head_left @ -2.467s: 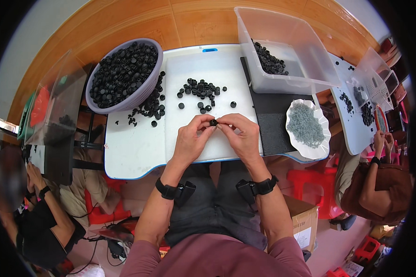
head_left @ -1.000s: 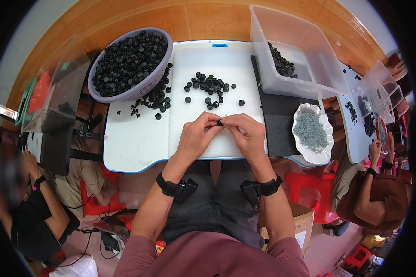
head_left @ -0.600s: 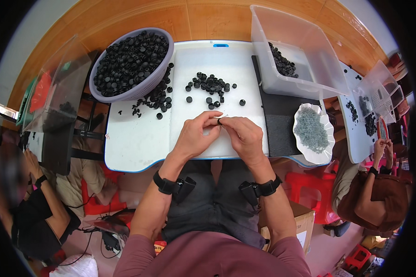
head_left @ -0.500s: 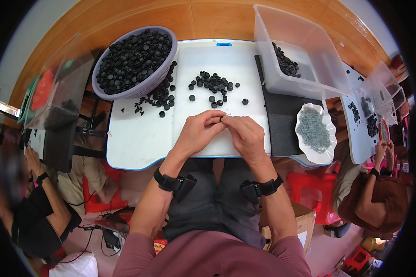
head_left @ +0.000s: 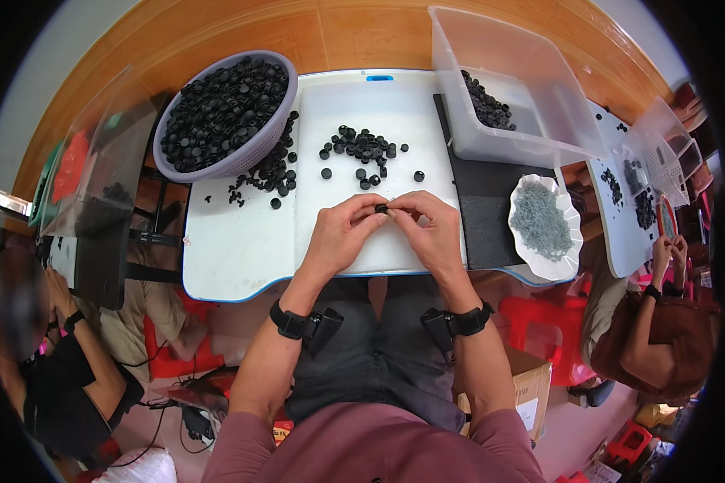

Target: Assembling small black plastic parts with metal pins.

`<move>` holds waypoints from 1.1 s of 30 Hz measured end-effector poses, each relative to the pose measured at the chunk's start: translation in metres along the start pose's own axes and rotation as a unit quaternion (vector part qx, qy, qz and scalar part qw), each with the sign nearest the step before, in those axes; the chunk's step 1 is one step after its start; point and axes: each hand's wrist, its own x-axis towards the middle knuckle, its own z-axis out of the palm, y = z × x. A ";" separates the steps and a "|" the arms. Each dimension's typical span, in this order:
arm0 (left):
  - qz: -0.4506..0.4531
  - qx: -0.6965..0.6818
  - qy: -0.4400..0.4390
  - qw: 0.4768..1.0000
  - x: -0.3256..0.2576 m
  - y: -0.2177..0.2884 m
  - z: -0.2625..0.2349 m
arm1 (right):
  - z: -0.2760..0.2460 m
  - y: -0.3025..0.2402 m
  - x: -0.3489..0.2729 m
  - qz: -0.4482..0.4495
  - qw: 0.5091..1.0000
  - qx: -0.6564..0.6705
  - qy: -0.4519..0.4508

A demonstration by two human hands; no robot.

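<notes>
Spanning the scene's middle, the table (head_left: 238,253) bears work that looks far from finished: the tub (head_left: 495,151) at far right has only a small heap (head_left: 489,105), perhaps done pieces, while the basket (head_left: 259,151) at far left brims. The dish (head_left: 573,229) of pale bits (head_left: 540,219) sits right; loose caps (head_left: 362,145) lie beyond the hands. Left hand (head_left: 338,233) and right hand (head_left: 428,233) meet over the near side, fingertips pinching one black cap (head_left: 381,208) between them; whether it is complete, I cannot tell.
</notes>
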 end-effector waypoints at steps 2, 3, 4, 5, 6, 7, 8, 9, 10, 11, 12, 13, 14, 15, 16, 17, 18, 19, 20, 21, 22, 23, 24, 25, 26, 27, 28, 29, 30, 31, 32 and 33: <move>0.002 0.018 0.002 1.000 -0.001 0.004 0.002 | 0.001 0.002 -0.001 0.000 1.000 -0.013 0.004; 0.002 0.018 0.002 1.000 -0.002 0.004 0.002 | 0.001 0.002 0.000 -0.003 1.000 -0.024 0.005; 0.007 0.016 0.003 1.000 -0.002 0.004 0.002 | 0.001 0.002 -0.001 -0.003 1.000 -0.024 0.005; 0.011 0.014 0.005 1.000 -0.003 0.004 0.003 | 0.001 0.002 -0.001 -0.006 1.000 -0.029 0.005; 0.012 0.014 0.006 1.000 -0.002 0.004 0.002 | 0.002 0.002 -0.001 -0.009 0.999 -0.034 0.005; 0.011 0.015 0.004 1.000 -0.002 0.003 0.002 | 0.002 0.003 0.000 -0.010 0.999 -0.034 0.005; 0.010 0.015 0.002 1.000 -0.001 0.003 0.001 | 0.002 0.003 0.000 -0.019 0.999 -0.043 0.001; 0.011 0.015 0.002 1.000 0.000 0.003 0.001 | 0.001 0.004 0.000 -0.029 0.998 -0.052 -0.003; 0.000 0.010 -0.001 1.000 0.001 0.003 0.001 | 0.002 0.005 0.000 -0.030 0.998 -0.052 -0.002; -0.011 0.004 -0.005 1.000 0.003 0.003 0.001 | 0.002 0.006 0.001 -0.022 0.999 -0.033 -0.002; -0.009 0.005 -0.005 1.000 0.003 0.003 0.002 | 0.002 0.008 0.001 -0.014 1.000 -0.014 -0.002; -0.004 0.007 0.001 1.000 0.003 0.003 0.004 | 0.002 0.009 0.002 -0.016 1.000 -0.013 -0.001; 0.002 0.010 0.007 1.000 0.003 0.003 0.005 | 0.001 0.010 0.003 0.015 1.000 0.022 -0.004; 0.005 0.016 0.013 1.000 0.001 0.003 0.004 | 0.003 0.011 0.004 0.042 0.997 0.061 -0.010; 0.015 0.024 0.020 0.999 0.000 0.001 0.002 | 0.005 0.010 0.005 0.035 0.997 0.068 -0.013; 0.026 0.034 0.029 0.999 -0.003 0.001 0.000 | 0.007 0.009 0.003 0.043 0.997 0.057 -0.012; 0.019 0.059 0.029 0.998 -0.004 0.003 -0.001 | 0.008 0.009 0.004 0.050 0.998 0.046 -0.010; 0.028 0.063 0.025 0.997 -0.003 0.002 0.001 | 0.007 0.015 0.003 0.053 0.997 0.062 -0.004; 0.053 0.083 0.021 0.995 -0.003 0.002 0.004 | 0.004 0.017 0.000 0.072 0.995 0.073 -0.001; 0.077 0.087 0.036 0.993 -0.003 -0.004 0.006 | 0.002 0.013 0.000 0.070 0.995 0.067 -0.002; 0.103 0.089 0.046 0.990 -0.002 -0.004 0.011 | -0.001 0.018 -0.002 0.087 0.993 0.084 0.006; 0.108 0.099 0.048 0.988 -0.003 -0.004 0.012 | -0.001 0.018 -0.004 0.097 0.991 0.089 0.009; 0.119 0.106 0.050 0.986 -0.004 -0.004 0.014 | -0.002 0.015 -0.005 0.095 0.992 0.080 0.010; 0.130 0.110 0.049 0.984 -0.005 -0.001 0.014 | -0.003 0.009 -0.006 0.095 0.992 0.082 0.009; 0.105 0.098 0.049 0.988 -0.007 0.000 0.013 | -0.002 0.004 -0.006 0.096 0.991 0.090 0.014; 0.080 0.084 0.048 0.992 -0.009 0.003 0.013 | -0.003 0.002 -0.006 0.098 0.990 0.097 0.020; 0.051 0.092 0.051 0.993 -0.010 0.005 0.011 | -0.003 0.004 -0.006 0.089 0.991 0.101 0.019; 0.056 0.097 0.056 0.992 -0.011 0.006 0.008 | -0.003 0.008 -0.008 0.105 0.988 0.110 0.031; 0.049 0.075 0.081 0.993 -0.010 0.009 0.006 | -0.004 0.012 -0.007 0.121 0.985 0.117 0.045; 0.041 0.051 0.105 0.992 -0.008 0.012 0.004 | -0.004 0.014 -0.008 0.117 0.985 0.116 0.046; 0.058 0.078 0.118 0.988 -0.005 0.013 -0.003 | -0.005 0.017 -0.009 0.118 0.984 0.119 0.056; 0.094 0.100 0.134 0.981 0.001 0.020 -0.018 | -0.007 0.018 -0.011 0.123 0.983 0.121 0.068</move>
